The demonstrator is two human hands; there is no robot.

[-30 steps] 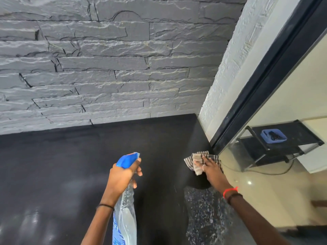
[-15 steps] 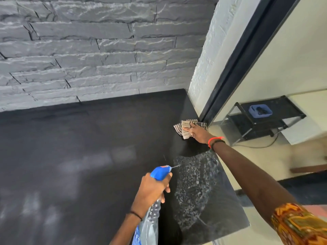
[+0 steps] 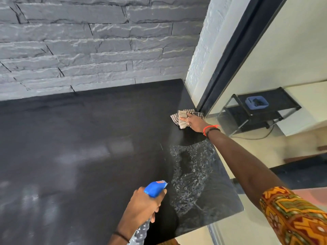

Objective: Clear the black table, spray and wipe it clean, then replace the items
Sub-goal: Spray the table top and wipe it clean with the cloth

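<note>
The black table fills the lower left and stands bare against the stone wall. A patch of spray droplets glistens near its right edge. My left hand grips a clear spray bottle with a blue trigger head, nozzle pointing at the wet patch. My right hand presses a striped cloth flat on the table's far right corner, beside the black door frame.
A grey stone wall backs the table. Right of it runs a white textured wall and a black door frame. Beyond, a low black shelf holds a blue tray, with a cable on the floor.
The spray bottle has come down and to the right, toward the wet patch by the table's edge. My right hand stays pressed on the cloth in the corner. The view has tilted down.
</note>
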